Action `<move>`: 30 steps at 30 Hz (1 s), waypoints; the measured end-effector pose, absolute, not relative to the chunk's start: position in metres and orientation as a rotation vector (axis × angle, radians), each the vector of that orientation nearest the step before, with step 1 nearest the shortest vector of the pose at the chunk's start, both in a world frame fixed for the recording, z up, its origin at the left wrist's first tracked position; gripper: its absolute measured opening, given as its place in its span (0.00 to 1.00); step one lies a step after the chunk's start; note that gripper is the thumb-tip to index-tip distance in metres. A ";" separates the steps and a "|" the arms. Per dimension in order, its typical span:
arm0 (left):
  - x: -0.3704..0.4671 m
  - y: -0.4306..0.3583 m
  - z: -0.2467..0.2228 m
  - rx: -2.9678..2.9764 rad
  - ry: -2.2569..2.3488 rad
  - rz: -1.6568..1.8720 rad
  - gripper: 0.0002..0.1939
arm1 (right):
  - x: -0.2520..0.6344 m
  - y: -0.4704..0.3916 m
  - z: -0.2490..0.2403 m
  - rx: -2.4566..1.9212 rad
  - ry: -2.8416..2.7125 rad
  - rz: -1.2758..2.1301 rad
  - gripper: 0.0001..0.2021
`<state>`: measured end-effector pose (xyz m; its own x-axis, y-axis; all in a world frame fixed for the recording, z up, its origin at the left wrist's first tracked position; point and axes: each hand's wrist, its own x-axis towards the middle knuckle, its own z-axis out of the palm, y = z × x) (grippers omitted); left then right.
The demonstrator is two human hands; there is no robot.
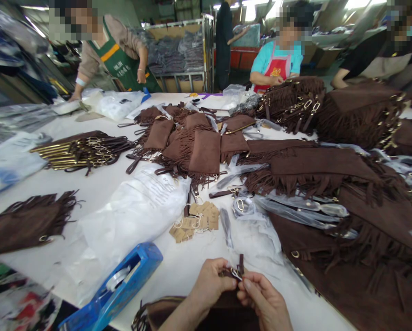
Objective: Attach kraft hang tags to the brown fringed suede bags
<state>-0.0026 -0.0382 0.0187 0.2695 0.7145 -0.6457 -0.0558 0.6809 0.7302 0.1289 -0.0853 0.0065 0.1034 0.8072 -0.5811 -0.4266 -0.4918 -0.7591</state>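
Near the bottom centre, my left hand (211, 282) pinches a short dark brown strap (240, 263) with a small metal clasp and a bit of white string. Against it, my right hand (262, 294) has thumb and fingers closed on the same strap end. Below both hands lies a brown pouch (164, 309), partly hidden by my left forearm. Just beyond the hands are kraft paper tags (200, 218) with white strings, next to a clear plastic bag (133, 207).
A blue tape dispenser (123, 280) lies at the lower left. Fringed brown bags (330, 165) cover the right side, and small pouches (205, 151) are piled mid-table. Zippered pouches (85, 149) lie at left. Several people stand across the table (105, 184).
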 end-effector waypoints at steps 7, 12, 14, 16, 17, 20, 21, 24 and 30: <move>-0.001 -0.039 0.021 0.701 1.196 0.588 0.09 | 0.130 -0.086 0.002 -1.386 -0.151 1.614 0.19; 0.001 -0.038 0.018 0.743 1.259 0.589 0.09 | 0.125 -0.089 0.001 -1.425 -0.183 1.572 0.20; 0.002 -0.039 0.016 0.755 1.283 0.582 0.09 | 0.123 -0.090 0.000 -1.452 -0.247 1.546 0.20; 0.002 -0.039 0.015 0.759 1.310 0.571 0.08 | 0.123 -0.090 0.000 -1.478 -0.343 1.507 0.21; 0.002 -0.039 0.015 0.759 1.321 0.563 0.07 | 0.124 -0.090 0.000 -1.492 -0.398 1.487 0.20; 0.002 -0.040 0.013 0.770 1.328 0.555 0.08 | 0.126 -0.089 -0.002 -1.534 -0.544 1.457 0.20; 0.002 -0.040 0.012 0.783 1.320 0.560 0.08 | 0.127 -0.089 -0.004 -1.551 -0.577 1.454 0.20; 0.003 -0.040 0.010 0.829 1.298 0.571 0.09 | 0.131 -0.087 -0.007 -1.598 -0.660 1.445 0.21; 0.003 -0.040 0.013 0.834 1.268 0.543 0.08 | 0.134 -0.086 -0.008 -1.640 -0.816 1.450 0.19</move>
